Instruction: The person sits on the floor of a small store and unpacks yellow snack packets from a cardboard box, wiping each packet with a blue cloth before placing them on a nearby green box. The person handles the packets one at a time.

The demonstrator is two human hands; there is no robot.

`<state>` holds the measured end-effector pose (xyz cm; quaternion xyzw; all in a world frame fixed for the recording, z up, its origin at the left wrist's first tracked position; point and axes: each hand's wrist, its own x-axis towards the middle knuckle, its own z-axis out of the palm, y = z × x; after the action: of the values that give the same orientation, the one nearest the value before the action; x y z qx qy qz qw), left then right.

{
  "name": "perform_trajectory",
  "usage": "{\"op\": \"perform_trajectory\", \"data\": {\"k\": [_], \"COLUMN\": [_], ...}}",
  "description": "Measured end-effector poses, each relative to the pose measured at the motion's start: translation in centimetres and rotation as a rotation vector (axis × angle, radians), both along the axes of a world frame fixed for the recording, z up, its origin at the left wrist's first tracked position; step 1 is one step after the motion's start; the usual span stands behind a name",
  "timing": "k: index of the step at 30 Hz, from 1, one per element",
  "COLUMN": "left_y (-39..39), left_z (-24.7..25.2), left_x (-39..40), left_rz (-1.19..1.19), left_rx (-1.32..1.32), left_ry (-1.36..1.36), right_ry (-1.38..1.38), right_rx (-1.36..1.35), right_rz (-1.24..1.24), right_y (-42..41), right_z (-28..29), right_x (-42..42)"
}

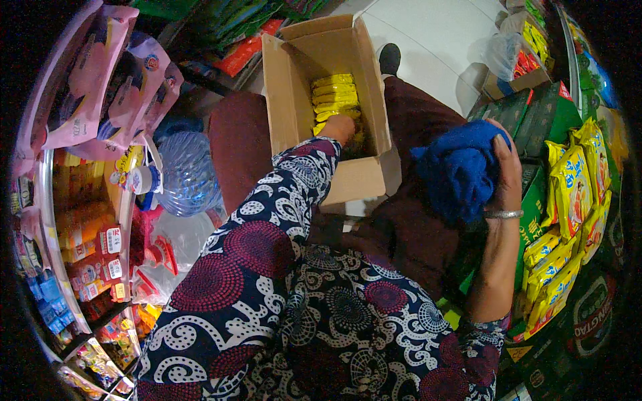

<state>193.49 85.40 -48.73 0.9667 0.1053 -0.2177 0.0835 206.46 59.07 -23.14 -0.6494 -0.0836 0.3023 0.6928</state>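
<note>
An open cardboard box stands between the knees with its flaps spread. Inside it, a row of yellow packets lies stacked along the middle. My left hand reaches down into the box at the near end of this row. Its fingers are mostly hidden, so whether they grip a packet does not show. To the right of the box, above the right thigh, a bunched blue cloth is held in my right hand. A silver bracelet circles the right wrist.
Shelves of small packaged goods and hanging pink packages line the left. A large clear plastic bottle stands beside them. Green cartons and stacked yellow bags crowd the right. Pale floor tiles show ahead.
</note>
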Motion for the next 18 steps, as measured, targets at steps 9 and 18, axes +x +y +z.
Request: {"op": "perform_trajectory", "data": {"k": [9, 18], "left_y": [-1.3, -2.1], "left_z": [-9.4, -3.8], "left_x": [0.1, -2.1], "left_rz": [-0.321, 0.096], "left_rx": [0.330, -0.208], "left_ry": [0.106, 0.123], "right_ry": [-0.053, -0.051], "right_rx": [0.006, -0.119], "right_rz": [-0.007, -0.091], "right_y": [-0.3, -0.5], "right_z": [-0.7, -0.7], "right_x": [0.9, 0.7]}}
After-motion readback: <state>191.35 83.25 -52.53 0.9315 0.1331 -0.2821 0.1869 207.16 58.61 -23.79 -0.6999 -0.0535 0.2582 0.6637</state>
